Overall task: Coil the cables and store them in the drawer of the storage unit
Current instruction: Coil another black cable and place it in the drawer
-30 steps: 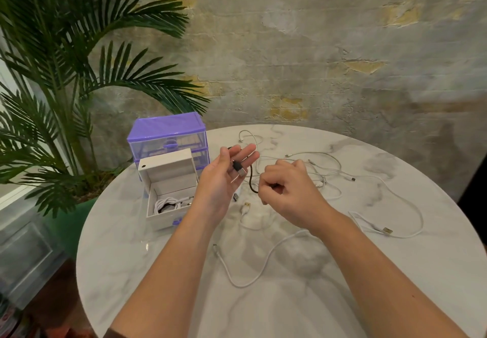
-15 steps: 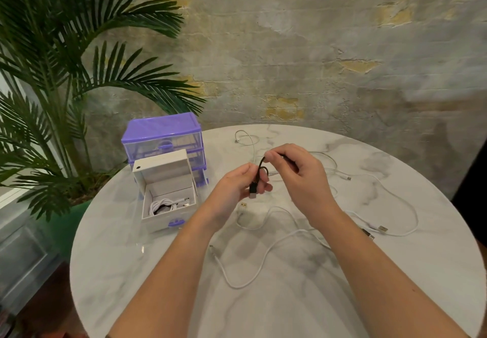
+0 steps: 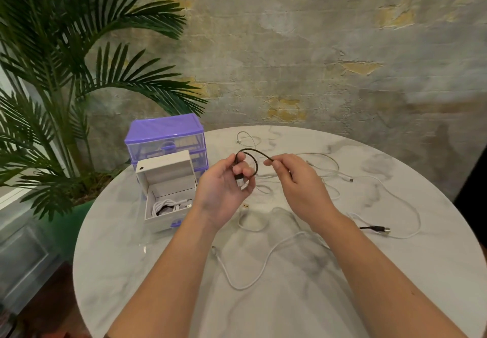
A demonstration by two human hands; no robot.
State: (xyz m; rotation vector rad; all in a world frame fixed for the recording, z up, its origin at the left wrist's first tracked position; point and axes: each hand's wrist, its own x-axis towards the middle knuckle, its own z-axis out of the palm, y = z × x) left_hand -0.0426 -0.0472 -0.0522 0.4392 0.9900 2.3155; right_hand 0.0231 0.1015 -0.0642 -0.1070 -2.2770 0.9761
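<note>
Palm plant (image 3: pixel 66 79): stands off the table's left edge, its fronds reaching over the far-left corner of the view; a green pot shows below them.
Floor, left: dark, with a pale glassy panel low down; details too blurred to tell.
Wall (image 3: pixel 303 47): rough plaster, grey with ochre patches, running behind the whole table.
Table (image 3: pixel 395 285): round, white marble with grey veining, its far edge close to the wall.
Storage unit (image 3: pixel 164 137): purple-topped, clear-fronted, at the table's far-left edge.
Drawer (image 3: pixel 168 206): white, pulled out in front of the unit toward the near side, a purple handle on its front; a coiled white cable (image 3: pixel 164 207) lies inside.
Left hand (image 3: pixel 224 192): raised over the table's middle, fingers curled around one plug end of the black cable (image 3: pixel 250 158), thumb pressing it.
Black cable: arcs in a small loop from the left hand up and across to the right hand.
Right hand (image 3: pixel 303 187): just beside the left, thumb and forefinger pinching the black cable, the other fingers folded.
Loose white cables (image 3: pixel 263 266): sprawled across the middle and right half of the table, one long loop near the right edge.
Second dark plug (image 3: pixel 376 229): lies toward the right edge, beside the right forearm.
</note>
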